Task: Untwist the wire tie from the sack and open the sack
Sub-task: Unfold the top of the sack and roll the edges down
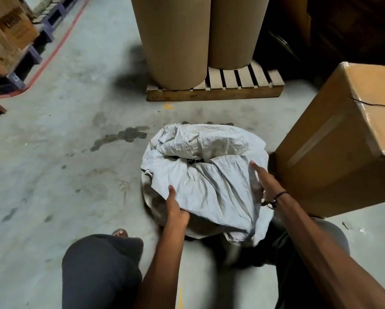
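Note:
A crumpled white woven sack (pixel 200 175) stands on the concrete floor in front of my knees. Its top flaps are spread apart, and a dark gap (pixel 187 159) shows between the far flap and the near one. My left hand (pixel 176 208) grips the near-left edge of the near flap, thumb on top. My right hand (pixel 260 181) holds the right edge of the same flap, fingers stretched along the cloth. I see no wire tie in this view.
A large cardboard box (pixel 343 141) stands close on the right of the sack. Two tall brown paper rolls (pixel 176 41) sit on a wooden pallet (pixel 216 92) behind it. Stacked cartons on blue pallets (pixel 9 41) line the far left, beyond a red floor line.

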### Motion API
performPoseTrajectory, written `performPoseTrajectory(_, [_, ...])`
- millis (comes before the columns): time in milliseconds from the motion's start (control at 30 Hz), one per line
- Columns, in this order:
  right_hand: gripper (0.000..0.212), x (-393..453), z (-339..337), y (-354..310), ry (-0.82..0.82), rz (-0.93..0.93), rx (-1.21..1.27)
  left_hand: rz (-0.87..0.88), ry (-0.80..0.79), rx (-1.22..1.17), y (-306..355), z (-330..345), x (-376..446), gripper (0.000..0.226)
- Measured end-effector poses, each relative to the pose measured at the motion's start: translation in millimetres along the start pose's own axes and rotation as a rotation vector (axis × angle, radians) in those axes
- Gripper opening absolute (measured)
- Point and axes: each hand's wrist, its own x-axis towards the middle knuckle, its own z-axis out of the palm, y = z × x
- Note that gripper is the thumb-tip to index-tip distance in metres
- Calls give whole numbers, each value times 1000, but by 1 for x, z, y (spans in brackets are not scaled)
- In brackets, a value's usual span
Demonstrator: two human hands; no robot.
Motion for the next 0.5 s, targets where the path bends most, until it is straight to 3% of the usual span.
performPoseTrajectory(67, [19, 0, 9, 9, 49, -18, 47, 57, 17, -4, 4, 11, -3, 43])
performPoseTrajectory(100, [15, 3, 12, 10, 50, -25, 98, 72, 5, -2, 8, 19, -8, 45])
performPoseTrajectory(267, [32, -5, 8, -22, -115, 86, 530, 210, -135, -111, 51, 12, -17, 46])
performPoseTrajectory(333, [43, -10, -4, -26, -83, 80, 668, 255, -145, -191, 83, -11, -14, 44])
performPoseTrajectory(433, [48, -16, -1, -14, 5, 112, 687, 152, -61, -207, 102, -46, -5, 41])
performPoseTrajectory(500, [40, -11, 13, -5, 80, 116, 613, 30, 27, -16, 98, -56, -3, 46])
